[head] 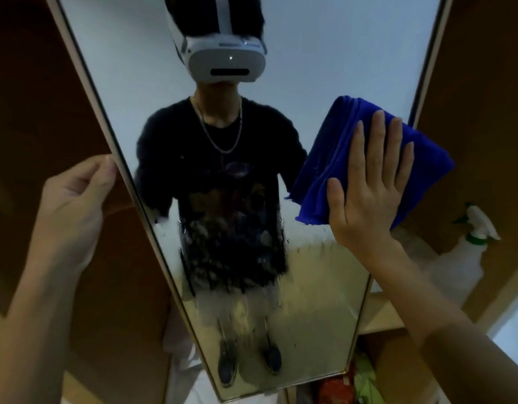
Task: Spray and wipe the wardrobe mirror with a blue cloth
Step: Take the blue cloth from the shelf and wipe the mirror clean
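Note:
The tall wardrobe mirror (316, 83) fills the middle of the head view, framed in pale metal. Its lower half is wet with spray streaks and droplets. My right hand (368, 182) lies flat with straight fingers on a folded blue cloth (333, 161), pressing it against the glass near the mirror's right edge. My left hand (74, 199) grips the mirror's left frame edge, fingers curled around it. A white spray bottle (462, 258) with a green collar stands on a shelf to the right, untouched.
Brown wardrobe panels (485, 97) flank the mirror on both sides. A pale shelf edge (380, 316) juts out at lower right, with red and green items (354, 380) below it. The mirror reflects a person wearing a headset.

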A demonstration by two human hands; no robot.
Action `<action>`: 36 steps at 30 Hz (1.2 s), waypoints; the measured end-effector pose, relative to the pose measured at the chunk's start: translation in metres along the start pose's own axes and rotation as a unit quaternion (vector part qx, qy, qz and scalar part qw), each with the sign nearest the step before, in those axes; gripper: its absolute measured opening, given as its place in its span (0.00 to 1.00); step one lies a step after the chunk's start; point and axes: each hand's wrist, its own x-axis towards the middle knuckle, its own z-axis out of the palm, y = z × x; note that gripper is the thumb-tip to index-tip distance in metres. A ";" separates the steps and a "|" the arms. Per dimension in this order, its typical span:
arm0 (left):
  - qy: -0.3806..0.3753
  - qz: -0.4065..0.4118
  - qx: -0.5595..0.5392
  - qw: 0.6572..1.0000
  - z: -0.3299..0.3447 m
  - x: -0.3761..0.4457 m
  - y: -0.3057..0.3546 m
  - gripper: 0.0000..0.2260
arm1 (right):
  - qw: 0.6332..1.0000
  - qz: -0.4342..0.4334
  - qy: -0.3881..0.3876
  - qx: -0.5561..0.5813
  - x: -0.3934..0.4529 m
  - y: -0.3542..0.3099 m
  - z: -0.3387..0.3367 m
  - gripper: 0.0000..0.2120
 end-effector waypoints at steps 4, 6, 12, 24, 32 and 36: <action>-0.001 -0.005 -0.024 1.000 0.016 -0.014 0.023 0.15 | 1.000 0.003 0.001 0.006 -0.016 0.003 0.003 0.29; -0.005 -0.007 -0.045 0.999 0.021 -0.015 0.027 0.12 | 1.000 -0.004 0.005 0.002 -0.026 0.005 0.006 0.29; -0.048 -0.024 -0.073 0.996 0.015 -0.009 0.031 0.08 | 1.000 0.025 0.017 -0.005 -0.030 -0.009 0.008 0.29; -0.063 -0.025 -0.072 0.995 0.015 -0.015 0.042 0.09 | 0.990 -0.078 -0.090 0.076 -0.039 -0.222 0.012 0.29; -0.077 -0.022 -0.097 0.992 0.015 -0.012 0.039 0.08 | 0.986 -0.135 -0.083 0.057 -0.042 -0.175 0.012 0.30; -0.066 -0.031 -0.135 0.988 0.018 -0.011 0.035 0.07 | 0.986 -0.152 -0.055 0.027 -0.047 -0.106 0.011 0.30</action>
